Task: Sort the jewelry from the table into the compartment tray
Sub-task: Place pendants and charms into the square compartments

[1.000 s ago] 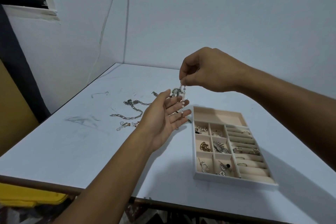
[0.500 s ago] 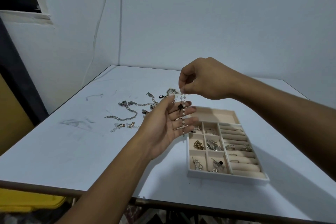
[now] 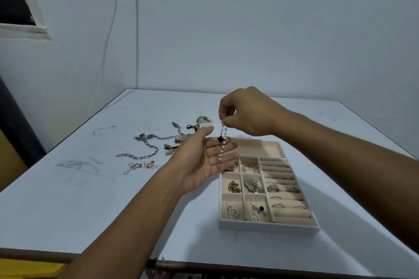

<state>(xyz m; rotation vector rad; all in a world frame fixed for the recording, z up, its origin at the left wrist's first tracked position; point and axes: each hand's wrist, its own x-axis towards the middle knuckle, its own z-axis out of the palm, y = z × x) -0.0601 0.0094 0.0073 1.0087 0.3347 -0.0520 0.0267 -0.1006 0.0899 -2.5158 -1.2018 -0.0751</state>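
A pearl bracelet point(image 3: 222, 149) with a black clover charm hangs straight down, and my right hand point(image 3: 246, 113) pinches its top end above the tray's far left corner. Behind the dangling bracelet my left hand point(image 3: 204, 161) is held palm up with fingers straight, the beads lying against its fingers. The beige compartment tray point(image 3: 269, 226) sits on the table to the right, with earrings, pendants and a gold chain in its small cells and rings in its slotted rolls. Its long far compartment looks bare.
Several loose chains and bracelets point(image 3: 147, 145) lie on the white table point(image 3: 68, 199) left of my hands, with a watch-like piece point(image 3: 182, 138) and small items behind. Walls close off the table's far and left sides.
The bracelet hangs lower against my left fingers, its clasp now near the palm. Both hands have stayed close together above the tray's far left corner while the view shifted.
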